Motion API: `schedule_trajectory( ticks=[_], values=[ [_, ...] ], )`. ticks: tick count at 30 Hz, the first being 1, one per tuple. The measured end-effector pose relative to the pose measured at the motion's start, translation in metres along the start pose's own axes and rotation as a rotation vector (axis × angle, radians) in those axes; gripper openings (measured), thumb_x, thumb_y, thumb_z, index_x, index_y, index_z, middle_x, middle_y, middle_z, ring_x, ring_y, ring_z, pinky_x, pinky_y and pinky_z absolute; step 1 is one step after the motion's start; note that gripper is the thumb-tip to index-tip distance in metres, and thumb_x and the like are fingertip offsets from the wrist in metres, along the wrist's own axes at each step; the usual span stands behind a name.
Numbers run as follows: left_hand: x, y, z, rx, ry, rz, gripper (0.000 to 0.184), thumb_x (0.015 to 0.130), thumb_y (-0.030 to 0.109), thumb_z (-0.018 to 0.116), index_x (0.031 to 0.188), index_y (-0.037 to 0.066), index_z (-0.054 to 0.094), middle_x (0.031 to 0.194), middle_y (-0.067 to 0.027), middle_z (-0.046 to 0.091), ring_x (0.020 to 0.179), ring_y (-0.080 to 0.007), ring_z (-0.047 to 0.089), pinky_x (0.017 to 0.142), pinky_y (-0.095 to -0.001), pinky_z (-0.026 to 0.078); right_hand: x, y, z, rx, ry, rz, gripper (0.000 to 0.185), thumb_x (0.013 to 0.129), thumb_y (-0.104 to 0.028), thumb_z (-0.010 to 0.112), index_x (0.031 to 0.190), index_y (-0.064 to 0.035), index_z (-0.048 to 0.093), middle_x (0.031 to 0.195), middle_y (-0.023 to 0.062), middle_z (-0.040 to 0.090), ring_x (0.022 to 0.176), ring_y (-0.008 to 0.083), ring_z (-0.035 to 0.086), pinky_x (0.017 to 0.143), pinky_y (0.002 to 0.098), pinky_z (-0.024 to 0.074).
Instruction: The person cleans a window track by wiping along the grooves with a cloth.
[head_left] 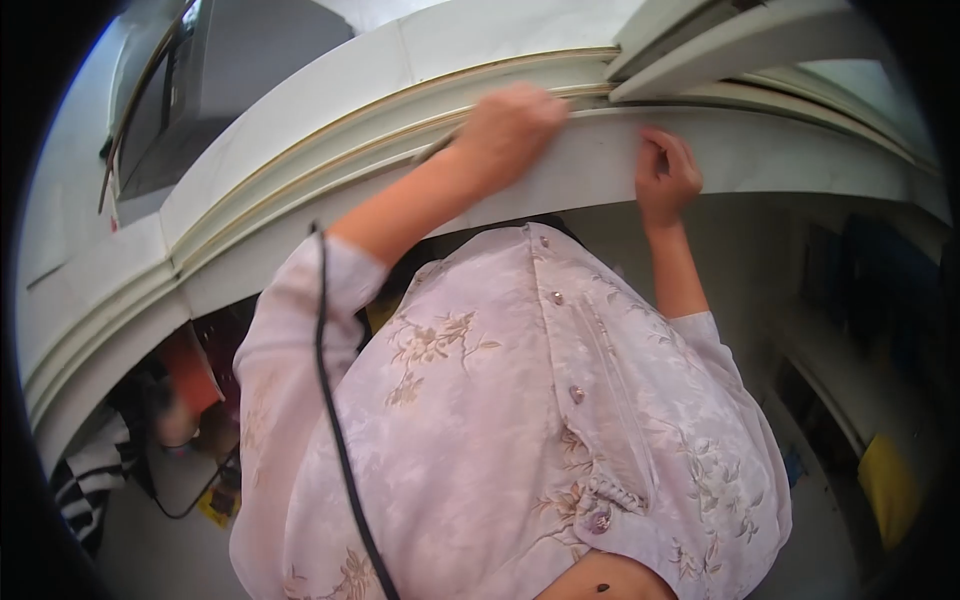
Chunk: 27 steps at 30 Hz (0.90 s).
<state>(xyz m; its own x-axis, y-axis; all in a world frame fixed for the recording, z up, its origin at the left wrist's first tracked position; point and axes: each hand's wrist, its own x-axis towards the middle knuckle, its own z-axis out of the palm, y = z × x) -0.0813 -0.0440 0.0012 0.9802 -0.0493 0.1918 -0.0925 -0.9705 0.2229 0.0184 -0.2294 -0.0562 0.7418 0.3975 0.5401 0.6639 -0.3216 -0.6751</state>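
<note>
My left hand (512, 128) is closed and smeared by motion over the grooved window track (400, 133). Its fingers face away, so whatever they may hold is hidden. Below that wrist, a thin dark grey strip (436, 150) shows along the track; I cannot tell whether the hand holds it. My right hand (670, 178) is loosely curled in front of the white sill face (600, 150), right of the left hand. A hollow shows between its fingers and thumb, with nothing visible inside.
A white sliding frame (740, 55) stands at the upper right end of the track. A dark grey panel (260, 70) is beyond the sill. A black cable (335, 410) hangs across my left sleeve. Below the sill are a striped cloth (95, 475) and a yellow item (888, 485).
</note>
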Motion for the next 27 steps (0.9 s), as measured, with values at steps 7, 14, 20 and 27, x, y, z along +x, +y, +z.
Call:
schedule_trajectory(
  ticks=[7,14,20,27],
  values=[
    [-0.006,-0.009,0.027,0.112,0.161,-0.072,0.005,0.068,0.009,0.052,0.071,0.008,0.055,0.068,-0.0055,0.053,0.069,-0.0198,0.055,0.061,-0.0295,0.046,-0.002,0.024,0.028,0.012,-0.057,0.001,0.011,0.075,0.000,0.054,0.081,-0.0048,0.062,0.075,0.0073,0.061,0.061,0.0166,0.057,0.054,0.0246,0.0459],
    [-0.216,-0.086,-0.084,0.451,0.008,-0.593,0.022,0.061,0.010,0.061,0.082,0.012,0.060,0.072,-0.0052,0.056,0.070,-0.0247,0.055,0.061,-0.0342,0.046,0.009,0.000,0.023,-0.028,-0.102,-0.028,0.012,0.075,0.001,0.053,0.079,-0.0046,0.063,0.075,0.0059,0.061,0.062,0.0151,0.057,0.055,0.0240,0.0460],
    [-0.194,-0.077,-0.049,0.447,0.095,-0.709,0.012,0.070,0.005,0.050,0.078,0.006,0.060,0.075,-0.0093,0.057,0.073,-0.0270,0.055,0.064,-0.0360,0.045,0.010,0.032,0.017,-0.066,-0.081,-0.077,0.011,0.076,0.002,0.054,0.081,-0.0037,0.062,0.080,0.0077,0.063,0.071,0.0179,0.060,0.064,0.0265,0.0480],
    [-0.134,-0.043,-0.011,0.254,0.357,-0.632,0.013,0.067,0.005,0.049,0.074,0.009,0.059,0.074,-0.0059,0.057,0.066,-0.0237,0.052,0.058,-0.0330,0.046,0.026,0.012,0.033,0.202,-0.164,-0.270,0.019,0.073,0.010,0.050,0.084,-0.0014,0.060,0.085,0.0120,0.062,0.078,0.0244,0.059,0.072,0.0310,0.0463]
  ],
)
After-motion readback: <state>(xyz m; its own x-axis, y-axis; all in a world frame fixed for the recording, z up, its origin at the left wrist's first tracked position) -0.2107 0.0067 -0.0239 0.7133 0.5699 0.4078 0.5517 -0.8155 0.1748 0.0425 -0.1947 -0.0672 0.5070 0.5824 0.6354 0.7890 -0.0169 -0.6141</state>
